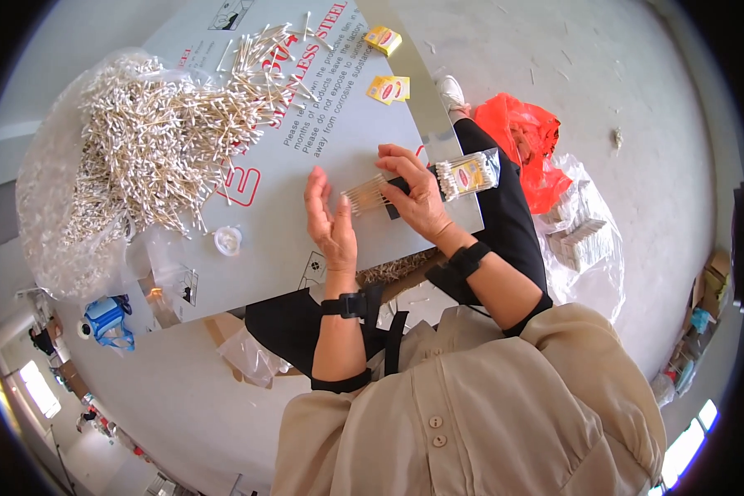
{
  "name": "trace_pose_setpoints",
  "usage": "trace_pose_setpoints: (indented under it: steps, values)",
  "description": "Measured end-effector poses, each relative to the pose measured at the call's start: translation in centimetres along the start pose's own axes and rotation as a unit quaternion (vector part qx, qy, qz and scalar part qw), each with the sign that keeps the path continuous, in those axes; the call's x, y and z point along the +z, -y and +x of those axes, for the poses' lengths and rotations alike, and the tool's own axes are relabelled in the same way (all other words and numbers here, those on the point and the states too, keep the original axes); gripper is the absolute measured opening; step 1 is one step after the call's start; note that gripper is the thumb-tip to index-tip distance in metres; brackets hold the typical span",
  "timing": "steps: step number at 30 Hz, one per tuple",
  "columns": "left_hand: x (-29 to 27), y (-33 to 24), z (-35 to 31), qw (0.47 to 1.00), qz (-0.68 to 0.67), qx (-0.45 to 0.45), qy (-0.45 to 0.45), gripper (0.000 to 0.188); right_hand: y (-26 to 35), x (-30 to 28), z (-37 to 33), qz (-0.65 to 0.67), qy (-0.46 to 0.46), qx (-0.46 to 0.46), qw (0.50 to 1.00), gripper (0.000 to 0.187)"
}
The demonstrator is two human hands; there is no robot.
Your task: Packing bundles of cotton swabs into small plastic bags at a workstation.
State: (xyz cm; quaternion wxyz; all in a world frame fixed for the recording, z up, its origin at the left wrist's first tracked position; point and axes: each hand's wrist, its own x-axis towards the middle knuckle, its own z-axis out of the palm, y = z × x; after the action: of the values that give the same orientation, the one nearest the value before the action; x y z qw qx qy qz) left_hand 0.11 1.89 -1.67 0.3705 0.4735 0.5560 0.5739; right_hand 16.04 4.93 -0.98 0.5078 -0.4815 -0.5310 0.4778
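Gathering swabs (364, 197) seems underway: right hand (422, 201) half-curled over them, grip unclear; left hand (334, 236) fingers open, empty; next likely calls for squaring tips.

A: How's the light?
B: Bright and mostly even, shadows soft; a white rectangular pane (40, 388) at lower left and a slanted white pane (688, 446) at lower right are blown out.
A: Sharpness?
B: The clear plastic packet of white cotton swabs (469, 174), right of centre, looks fairly crisp; toward the rim, edges bend, details soften, corners blacken.
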Motion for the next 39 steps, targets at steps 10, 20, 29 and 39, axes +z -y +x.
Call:
trace_pose_setpoints:
  steps: [10, 20, 29, 39]
  values:
    - [-1.0, -0.3, -0.6, 0.923, 0.331, 0.153, 0.122, 0.019, 0.4, -2.8, 0.6, -0.230, 0.218, -0.135, 0.939, 0.018]
    - [-0.6, 0.0, -0.7, 0.918, 0.351, 0.143, 0.114, 0.011, 0.1, -2.9, 1.6, -0.339, 0.261, -0.218, 0.877, 0.012]
    - [-0.7, 0.2, -0.6, 0.918, 0.348, 0.150, 0.117, 0.014, 0.4, -2.9, 1.7, -0.329, 0.259, -0.190, 0.888, 0.012]
    - [0.7, -0.4, -0.6, 0.922, 0.348, 0.151, 0.075, 0.045, 0.7, -1.9, 0.7, -0.120, 0.084, -0.030, 0.989, 0.018]
